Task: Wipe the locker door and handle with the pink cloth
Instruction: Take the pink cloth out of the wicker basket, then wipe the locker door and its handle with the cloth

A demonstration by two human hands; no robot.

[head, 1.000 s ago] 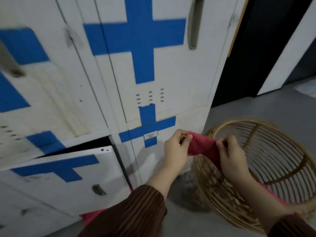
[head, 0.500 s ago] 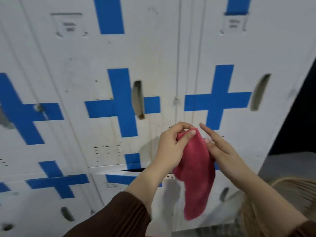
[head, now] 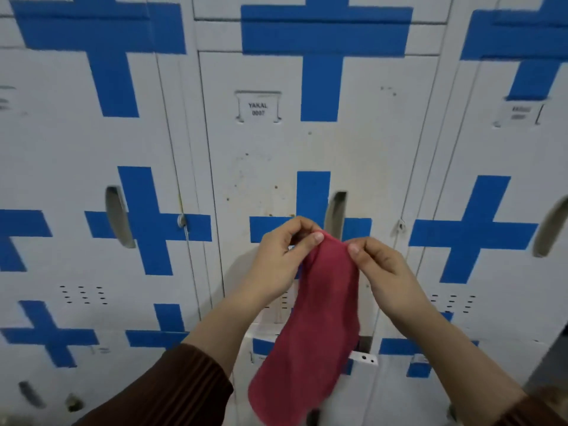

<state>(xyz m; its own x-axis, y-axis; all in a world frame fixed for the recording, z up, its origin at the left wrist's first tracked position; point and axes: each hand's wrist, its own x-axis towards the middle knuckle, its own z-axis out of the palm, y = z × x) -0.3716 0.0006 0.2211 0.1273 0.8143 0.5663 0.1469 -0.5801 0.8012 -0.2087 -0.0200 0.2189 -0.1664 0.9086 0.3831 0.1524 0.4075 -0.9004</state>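
The pink cloth [head: 316,327] hangs down in front of me, held by its top edge. My left hand [head: 282,256] pinches the cloth's upper left corner between thumb and fingers. My right hand [head: 381,265] pinches the upper right corner. Behind them is a white locker door [head: 307,149] with a blue cross, brown specks and a label reading YAKAL 0007. Its recessed handle [head: 335,213] shows just above my hands. Neither the cloth nor my hands touch the door.
More white lockers with blue crosses stand on both sides, with slot handles at the left [head: 118,216] and far right [head: 550,229]. A lower locker door [head: 365,361] beneath my hands stands slightly ajar. A dark floor corner [head: 550,364] shows at the lower right.
My view rose from the basket and low lockers to the middle row. Both hands lifted the cloth; the right hand went from flat against it to pinching its top corner.
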